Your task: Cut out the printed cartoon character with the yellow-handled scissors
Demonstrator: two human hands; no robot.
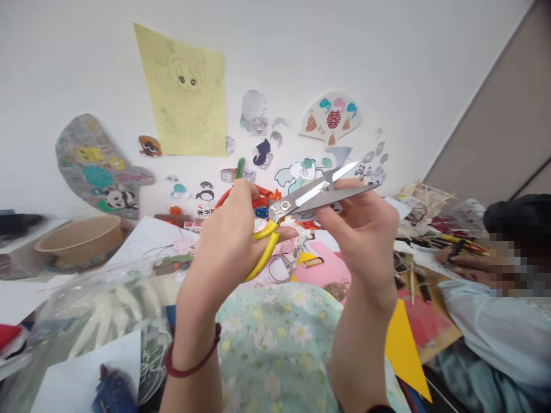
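Observation:
A pair of scissors (312,198) with yellow handles is in my left hand (228,238), whose fingers are wrapped round the handles. The metal blades are spread apart and point up to the right. Above my left thumb sticks a short green piece (240,168); what it belongs to is hidden. Beside the blades, my right hand (370,229) has its fingers curled towards the thumb, partly behind the lower blade. Whatever sits between those fingers is hidden. Red loops (260,202) show behind my left hand.
Pink paper (329,267), a glue stick (312,262) and a roll of clear tape (280,268) lie on the table. A round brown container (81,238) and plastic bag (112,310) are left. Flowered cloth (275,344) is below my hands. Another person (503,332) sits right.

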